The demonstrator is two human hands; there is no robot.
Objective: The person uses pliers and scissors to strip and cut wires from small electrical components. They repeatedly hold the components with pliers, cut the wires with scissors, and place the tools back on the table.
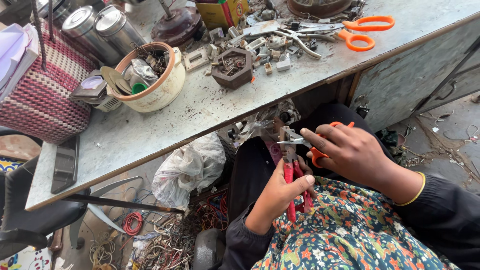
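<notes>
Left hand point(280, 192) is wrapped shut around the red-handled steel pliers point(291, 165), fist low on the grips, nose pointing up. Right hand point(350, 152) has its fingers point(320, 136) curled through the orange-handled small scissors point(315, 147), holding them closed-in, blades meeting the plier nose. Both tools sit over the lap, below the counter edge, just in front of the floral-print garment point(350, 230). Whatever is pinched at the plier tip is too small to tell.

Handling, my read:
- Pliers: stiff, fairly heavy for their size, plastic sleeves give decent grip. Hold low on the handles for leverage.
- Scissors: light, rigid, smooth plastic loops; take by the loops, not the blades.
- Tips are crowded together, so slip risk to the near fingers.

Surface: grey, scuffed flat counter point(150, 135), stained and dusty, hard. On it, well apart from the hands:
- cream round bowl full of metal scraps point(150, 80)
- dark hexagonal tray of small parts point(232, 67)
- large orange-handled scissors point(362, 31) near the far edge, beside loose switch parts
- two steel cans point(100, 27)
- red-and-white woven bag point(42, 90) at the left end

Room: cramped workshop. Crumpled clear plastic bag point(187, 167) and tangled wire coils point(165, 235) on the floor under the counter. Grey metal cabinet point(415, 70) at right.
</notes>
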